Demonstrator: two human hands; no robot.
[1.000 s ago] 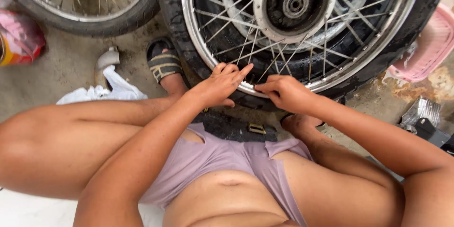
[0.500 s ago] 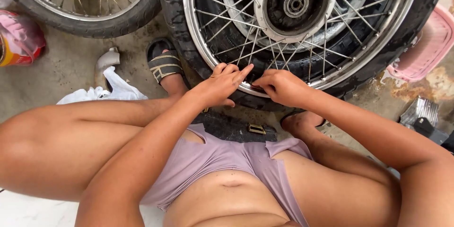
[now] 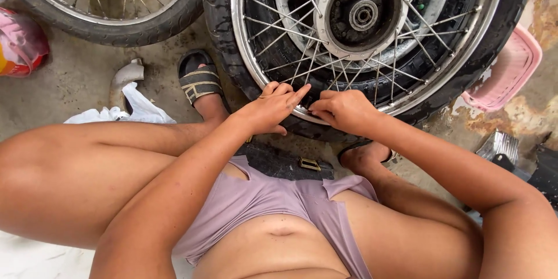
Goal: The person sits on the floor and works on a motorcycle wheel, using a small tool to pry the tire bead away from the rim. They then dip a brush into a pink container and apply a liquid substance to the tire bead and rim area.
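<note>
— Shifted since half a second back? Barely: left hand (image 3: 273, 107) and right hand (image 3: 343, 110) still pressed at the same stretch of rim, fingertips meeting at frame centre.

— Held how?

— Left with fingers extended and laid together along the chrome rim (image 3: 247, 64), thumb tucked under against the tyre (image 3: 221, 29). Right curled, knuckles up, fingertips pinched down at the rim's lower edge (whether clamped on anything small, cannot tell).

— And the wheel itself?

— Filling the upper centre and right of the frame, lying against the concrete floor (image 3: 70, 81), spokes (image 3: 279, 29) running in to a dark hub (image 3: 361, 14).

— Around it?

— Second wheel (image 3: 104, 17) at upper left. Sandalled foot (image 3: 200, 81) just left of the tyre, white cloth (image 3: 125, 110) beside it at left. Pink plastic tray (image 3: 511, 70) at the right edge, red-and-pink bag (image 3: 20, 43) at the far left edge.
</note>
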